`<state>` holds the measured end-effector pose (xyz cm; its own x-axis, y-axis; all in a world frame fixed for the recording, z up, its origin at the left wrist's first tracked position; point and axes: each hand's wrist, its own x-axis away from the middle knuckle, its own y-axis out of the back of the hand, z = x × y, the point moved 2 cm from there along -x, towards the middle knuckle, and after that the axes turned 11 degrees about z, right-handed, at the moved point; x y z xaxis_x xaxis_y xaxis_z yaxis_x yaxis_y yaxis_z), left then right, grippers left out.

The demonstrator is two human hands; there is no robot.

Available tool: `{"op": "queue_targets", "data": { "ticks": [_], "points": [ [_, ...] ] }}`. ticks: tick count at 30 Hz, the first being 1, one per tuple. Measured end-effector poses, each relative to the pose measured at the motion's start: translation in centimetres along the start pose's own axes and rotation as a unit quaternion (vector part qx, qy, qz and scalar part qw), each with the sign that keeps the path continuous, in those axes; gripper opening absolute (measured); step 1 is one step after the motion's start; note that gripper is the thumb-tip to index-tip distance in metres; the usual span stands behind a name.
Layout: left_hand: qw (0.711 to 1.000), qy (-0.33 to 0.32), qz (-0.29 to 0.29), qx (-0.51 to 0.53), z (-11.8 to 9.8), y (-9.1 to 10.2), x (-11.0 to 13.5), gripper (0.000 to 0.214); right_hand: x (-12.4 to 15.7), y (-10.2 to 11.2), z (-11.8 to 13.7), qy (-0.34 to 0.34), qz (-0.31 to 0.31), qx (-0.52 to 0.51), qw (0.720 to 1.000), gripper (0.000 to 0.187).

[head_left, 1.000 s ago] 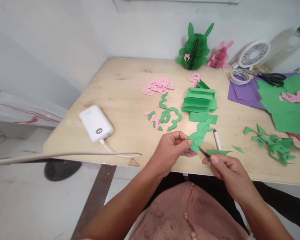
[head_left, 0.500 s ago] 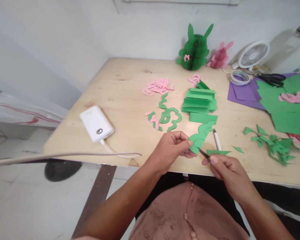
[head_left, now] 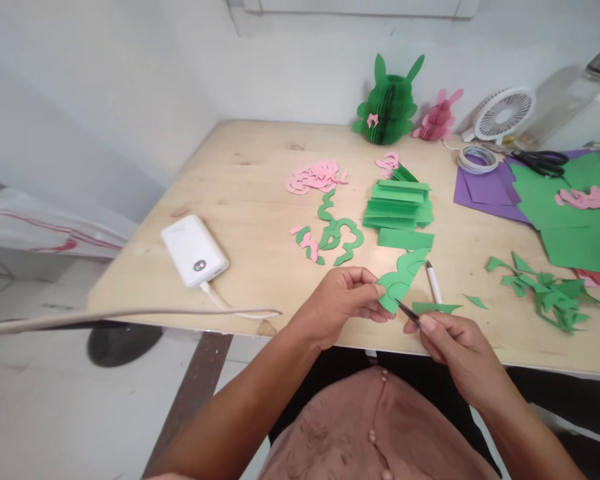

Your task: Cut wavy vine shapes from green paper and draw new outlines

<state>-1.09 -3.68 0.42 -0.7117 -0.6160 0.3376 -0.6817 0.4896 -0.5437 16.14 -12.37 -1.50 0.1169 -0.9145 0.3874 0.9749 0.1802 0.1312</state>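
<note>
My left hand (head_left: 344, 301) pinches a wavy-edged green paper cutout (head_left: 400, 277) over the table's front edge. In my right hand (head_left: 453, 347), fingers are closed round small scissors (head_left: 409, 313) whose blades meet the cutout's lower edge. A green paper offcut (head_left: 436, 307) lies just above my right hand. A white pen (head_left: 433, 282) lies beside the cutout. Behind it sit a stack of folded green paper (head_left: 399, 203) and curly green and pink cut shapes (head_left: 336, 235).
A white power bank (head_left: 194, 249) with its cable lies at the left. Pink cutouts (head_left: 314, 175), a green paper rabbit (head_left: 389, 101), a pink one (head_left: 436, 117), a small fan (head_left: 503, 113), tape (head_left: 474, 159), black scissors (head_left: 543, 160), green sheets (head_left: 575, 220) and scraps (head_left: 550, 290) fill the wooden table (head_left: 240, 200).
The green cutout has turned slightly in my left hand as the scissors work along its lower edge. The view has tilted down a little; both hands stay in place.
</note>
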Motion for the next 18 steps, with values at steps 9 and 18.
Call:
{"op": "queue_targets", "data": {
  "ticks": [9, 18],
  "points": [
    [1.000, 0.010, 0.007, 0.008, 0.03, -0.02, 0.08, 0.026, 0.06, -0.25, 0.07, -0.006, 0.004, 0.013, 1.000, 0.048],
    [1.000, 0.006, 0.003, 0.005, 0.10, -0.01, 0.09, 0.026, 0.13, -0.23, -0.09, -0.003, -0.003, 0.003, 1.000, 0.046]
  ]
}}
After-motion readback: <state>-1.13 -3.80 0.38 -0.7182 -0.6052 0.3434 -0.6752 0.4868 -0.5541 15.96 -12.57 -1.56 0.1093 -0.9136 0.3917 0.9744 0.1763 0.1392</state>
